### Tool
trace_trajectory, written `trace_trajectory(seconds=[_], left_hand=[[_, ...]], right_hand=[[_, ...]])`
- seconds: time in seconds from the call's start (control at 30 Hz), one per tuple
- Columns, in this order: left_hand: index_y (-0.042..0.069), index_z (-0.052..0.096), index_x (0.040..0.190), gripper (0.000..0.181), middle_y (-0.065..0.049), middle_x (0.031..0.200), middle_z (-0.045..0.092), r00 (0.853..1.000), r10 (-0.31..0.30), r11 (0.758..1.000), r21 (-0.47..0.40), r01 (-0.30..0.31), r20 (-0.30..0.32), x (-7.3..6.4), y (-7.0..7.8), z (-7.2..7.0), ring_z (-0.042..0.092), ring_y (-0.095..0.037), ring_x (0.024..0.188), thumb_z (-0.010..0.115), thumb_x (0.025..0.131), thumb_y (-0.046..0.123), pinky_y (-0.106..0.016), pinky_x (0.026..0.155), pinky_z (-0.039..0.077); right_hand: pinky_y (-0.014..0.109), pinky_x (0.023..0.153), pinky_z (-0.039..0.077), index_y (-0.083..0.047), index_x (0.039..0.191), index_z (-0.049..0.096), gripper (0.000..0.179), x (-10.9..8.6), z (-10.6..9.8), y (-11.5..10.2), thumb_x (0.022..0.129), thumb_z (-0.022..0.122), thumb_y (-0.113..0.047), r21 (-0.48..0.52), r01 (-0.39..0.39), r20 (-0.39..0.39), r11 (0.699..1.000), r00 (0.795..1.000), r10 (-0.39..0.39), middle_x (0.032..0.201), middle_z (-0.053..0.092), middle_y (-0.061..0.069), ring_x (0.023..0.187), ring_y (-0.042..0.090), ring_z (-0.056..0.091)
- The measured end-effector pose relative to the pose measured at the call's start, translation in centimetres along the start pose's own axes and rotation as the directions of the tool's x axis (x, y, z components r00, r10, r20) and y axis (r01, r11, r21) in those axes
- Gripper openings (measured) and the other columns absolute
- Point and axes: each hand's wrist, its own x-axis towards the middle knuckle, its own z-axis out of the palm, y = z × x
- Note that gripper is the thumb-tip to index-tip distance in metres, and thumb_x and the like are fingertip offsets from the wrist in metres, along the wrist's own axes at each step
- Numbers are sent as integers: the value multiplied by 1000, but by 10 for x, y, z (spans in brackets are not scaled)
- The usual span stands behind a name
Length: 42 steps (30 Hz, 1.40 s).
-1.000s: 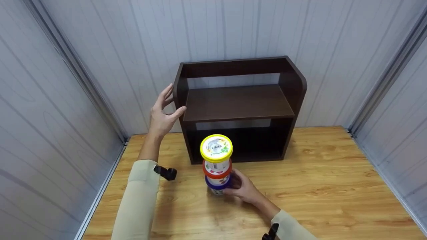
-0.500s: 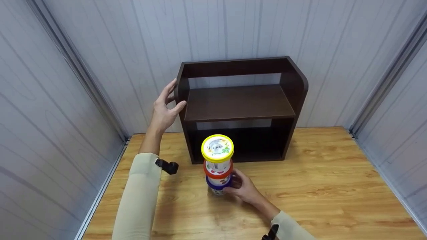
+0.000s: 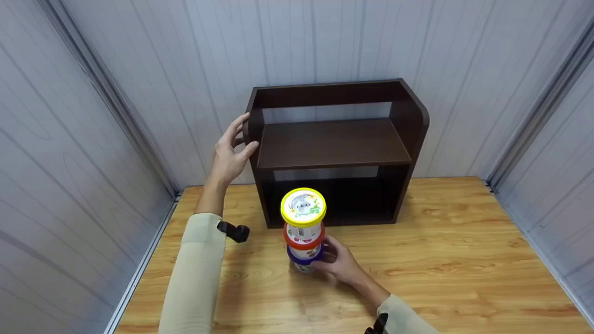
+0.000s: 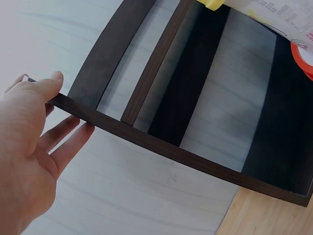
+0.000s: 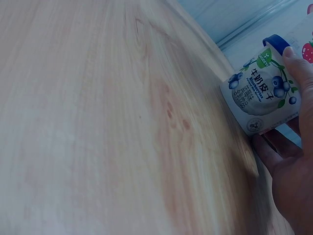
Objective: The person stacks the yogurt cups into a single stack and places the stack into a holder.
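A dark brown two-tier desktop shelf (image 3: 334, 141) stands against the back wall. My left hand (image 3: 228, 155) grips its left side panel, thumb on the inner side and fingers on the outer, as the left wrist view shows. Before the shelf rises a stack of three paper tubs: a yellow-lidded tub (image 3: 303, 207) on top, a red-lidded tub (image 3: 304, 235) in the middle and a blue-lidded tub (image 3: 304, 267) at the bottom. Around the right side of the bottom tub, printed with blueberries in the right wrist view, my right hand (image 3: 342, 263) curls its thumb and fingers.
A wood-grain tabletop (image 3: 464, 260) lies under everything. Pale panelled walls (image 3: 120, 55) enclose it at the back and on both sides, with metal strips at the corners. The stack stands close in front of the shelf's lower compartment (image 3: 355, 199).
My left hand has shifted slightly up and right along the shelf's side panel. The right hand and the stacked tubs stay nearly still; the head view drifts a little.
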Motion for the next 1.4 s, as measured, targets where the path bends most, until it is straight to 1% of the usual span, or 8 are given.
trace_trajectory(seconds=[0.13, 0.37, 0.57, 0.7, 0.83, 0.93, 1.13, 1.4], left_hand=[[20, 48, 171, 68, -14, 176, 52, 1000, -10, 1000, 4, 10, 1, 0, 1, -2, 66, -43, 148, 71, 110, 5, -58, 117, 58], [18, 48, 171, 67, -15, 178, 49, 1000, -10, 1000, -4, 10, 2, 1, -2, 1, 65, -43, 149, 71, 109, 4, -59, 117, 58], [17, 49, 169, 66, -15, 174, 54, 1000, -3, 1000, -28, 3, -6, 1, -2, 4, 65, -43, 148, 72, 108, 2, -57, 115, 59], [16, 50, 168, 66, -15, 170, 58, 1000, 2, 999, -38, -2, -10, 1, -2, 3, 67, -42, 147, 73, 108, 1, -53, 114, 60], [17, 50, 169, 68, -14, 170, 59, 1000, 4, 999, -42, -4, -7, 2, -3, 3, 67, -41, 146, 74, 107, 2, -48, 111, 61], [16, 49, 169, 68, -14, 171, 57, 1000, 6, 999, -38, -6, -4, 2, -4, 3, 66, -41, 147, 74, 107, 2, -49, 111, 61], [16, 49, 169, 68, -16, 172, 56, 1000, 10, 999, -37, -10, -10, 2, -4, 3, 66, -42, 147, 74, 107, 2, -55, 115, 59], [15, 51, 167, 66, -18, 166, 61, 1000, 20, 999, -34, -21, -22, 2, -5, 5, 68, -42, 145, 73, 107, 0, -51, 113, 60]], right_hand=[[47, 121, 58, 4, 155, 54, 69, 0, 0, 1, 97, 88, -10, 4, 8, 5, 1000, 1000, -8, 155, 62, 35, 146, 55, 62], [50, 121, 58, 4, 158, 52, 71, -3, -2, 1, 98, 88, -9, 3, 4, 0, 1000, 1000, -4, 156, 61, 35, 147, 55, 61], [54, 121, 57, 3, 160, 51, 73, -7, -7, -2, 98, 87, -10, -18, -4, 1, 1000, 1000, 4, 158, 60, 34, 148, 55, 60], [52, 120, 59, 3, 161, 50, 75, -8, -9, -6, 97, 88, -9, -20, 1, 8, 1000, 1000, -1, 158, 60, 34, 147, 54, 61], [48, 116, 61, 3, 160, 51, 75, -9, -12, -10, 96, 89, -7, -24, 13, -1, 1000, 1000, -13, 156, 61, 33, 145, 49, 65], [45, 115, 62, 2, 159, 53, 74, -10, -15, -13, 95, 90, -8, -34, 12, -6, 999, 1000, -12, 157, 62, 31, 144, 45, 66], [41, 115, 62, -1, 160, 53, 73, -10, -23, -21, 97, 89, -10, -57, 11, -1, 998, 1000, -11, 159, 61, 28, 146, 50, 63], [40, 115, 61, -5, 162, 52, 76, -5, -34, -34, 96, 90, -11, -55, -18, -28, 998, 999, 16, 161, 60, 26, 149, 50, 60]])
